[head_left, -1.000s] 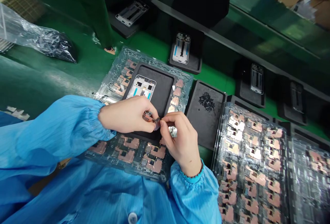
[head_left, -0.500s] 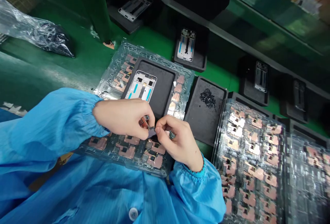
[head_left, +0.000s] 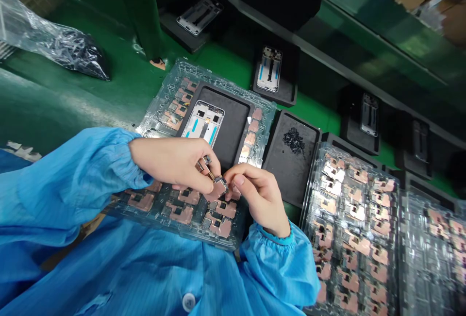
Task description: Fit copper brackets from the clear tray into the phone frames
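My left hand (head_left: pixel 178 164) is closed on a small circuit board (head_left: pixel 217 189) with a copper-coloured face, pinched between thumb and fingers. At the board's right end is my right hand (head_left: pixel 257 192), its thumb and forefinger close together; whether they grip anything is hidden. Below both hands lies a clear plastic tray (head_left: pixel 171 75) with several similar boards in its pockets. On that tray rests a black foam tray (head_left: pixel 233 112), and in it a silver phone frame (head_left: pixel 206 118) with blue strips, partly covered by my left hand.
Right of my hands, a black tray (head_left: pixel 280 170) holds a heap of small black bits (head_left: pixel 293 140). Farther right stands a clear tray of boards (head_left: pixel 351 238). Phone frames in black trays, one a white frame (head_left: pixel 269 69), line the back. A plastic bag (head_left: pixel 80 51) lies at left.
The circuit board in my left hand has turned so its copper-coloured face shows more. My right thumb has lifted and the fingers have shifted slightly. The whole view has moved a little.
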A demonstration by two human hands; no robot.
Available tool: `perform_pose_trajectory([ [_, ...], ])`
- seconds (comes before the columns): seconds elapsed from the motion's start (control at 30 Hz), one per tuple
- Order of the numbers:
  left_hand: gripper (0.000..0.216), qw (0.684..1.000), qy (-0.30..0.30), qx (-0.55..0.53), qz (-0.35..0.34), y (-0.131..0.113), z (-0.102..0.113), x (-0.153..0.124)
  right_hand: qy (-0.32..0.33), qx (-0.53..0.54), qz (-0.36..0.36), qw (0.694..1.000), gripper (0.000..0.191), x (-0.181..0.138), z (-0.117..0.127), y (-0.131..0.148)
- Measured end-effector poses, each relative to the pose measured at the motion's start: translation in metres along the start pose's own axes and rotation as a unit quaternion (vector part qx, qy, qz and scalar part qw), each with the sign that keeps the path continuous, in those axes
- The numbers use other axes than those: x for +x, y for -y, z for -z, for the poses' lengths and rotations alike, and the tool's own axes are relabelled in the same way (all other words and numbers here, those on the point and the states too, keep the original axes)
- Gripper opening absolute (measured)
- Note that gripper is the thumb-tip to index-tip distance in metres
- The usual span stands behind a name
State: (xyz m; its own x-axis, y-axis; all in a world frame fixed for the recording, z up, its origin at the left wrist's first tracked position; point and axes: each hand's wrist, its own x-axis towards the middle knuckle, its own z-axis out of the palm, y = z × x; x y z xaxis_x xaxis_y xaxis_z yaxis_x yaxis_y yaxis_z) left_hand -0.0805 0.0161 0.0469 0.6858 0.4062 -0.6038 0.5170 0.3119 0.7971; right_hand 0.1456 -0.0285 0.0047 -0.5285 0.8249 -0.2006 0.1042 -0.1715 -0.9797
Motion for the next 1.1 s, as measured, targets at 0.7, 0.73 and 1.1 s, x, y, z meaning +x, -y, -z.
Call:
perform_pose_trajectory([
  [0.7,0.04,0.892,-0.046,-0.422,-0.152,0.011,-0.037,0.011,-0.305,0.124,0.167,0.93,0.043,0.017,-0.039,-0.009],
  [0.73,0.042,0.92,-0.042,-0.355,-0.16,0.013,-0.032,0.01,-0.318,0.153,0.156,0.923,0.041,0.019,-0.038,-0.009],
  [1.1,0.038,0.768,-0.427,0.43,-0.208,0.076,0.041,0.029,-0.331,0.309,0.062,0.889,0.022,0.043,-0.009,0.01],
])
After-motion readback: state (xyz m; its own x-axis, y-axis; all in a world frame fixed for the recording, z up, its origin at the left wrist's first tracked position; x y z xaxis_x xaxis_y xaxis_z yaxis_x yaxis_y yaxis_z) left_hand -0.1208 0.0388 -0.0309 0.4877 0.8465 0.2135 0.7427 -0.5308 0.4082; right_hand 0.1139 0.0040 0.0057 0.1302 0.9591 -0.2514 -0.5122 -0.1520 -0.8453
